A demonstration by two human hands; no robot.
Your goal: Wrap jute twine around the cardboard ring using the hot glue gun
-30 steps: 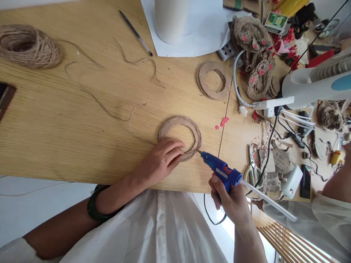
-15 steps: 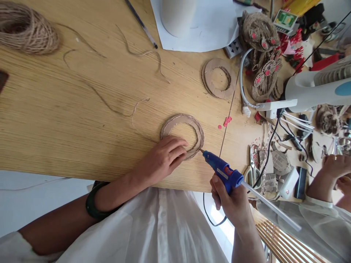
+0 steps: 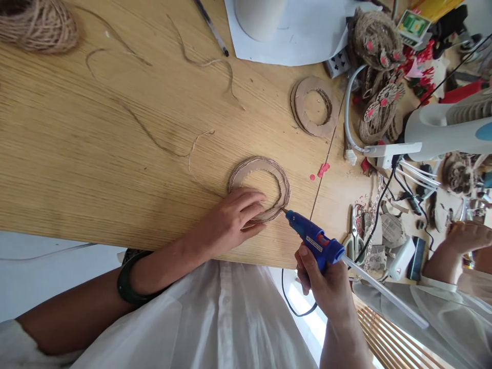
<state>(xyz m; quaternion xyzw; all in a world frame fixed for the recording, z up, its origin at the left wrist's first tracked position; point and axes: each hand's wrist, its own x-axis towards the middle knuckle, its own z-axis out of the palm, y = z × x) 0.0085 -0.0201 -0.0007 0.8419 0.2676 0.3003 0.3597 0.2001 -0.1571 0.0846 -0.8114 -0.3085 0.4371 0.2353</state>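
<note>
A flat cardboard ring (image 3: 283, 185) with twine wound along its outer edge lies on the wooden table. My left hand (image 3: 234, 218) grips its lower left part, the fingers over the ring and reaching into its hole, the thumb near the lower edge. From under that hand a loose twine (image 3: 180, 154) trails off to the upper left. My right hand (image 3: 321, 277) is closed around a blue glue gun (image 3: 313, 240) with a long clear glue stick (image 3: 384, 292) out of its back. The gun's nozzle touches, or nearly touches, the ring's lower right edge.
A second stack of cardboard rings (image 3: 300, 110) lies beyond, near red paper dots (image 3: 324, 169). Twine ball (image 3: 42, 25), pen (image 3: 211, 28) and white paper (image 3: 307, 46) are farther off. Scissors (image 3: 353, 238), cords and a white appliance (image 3: 442, 120) crowd the right, beside another person's hand (image 3: 467, 238).
The view has shifted slightly. My left fingers have spread a little, with the thumb now lower on the ring. The glue gun's nozzle stays at the ring's lower right edge.
</note>
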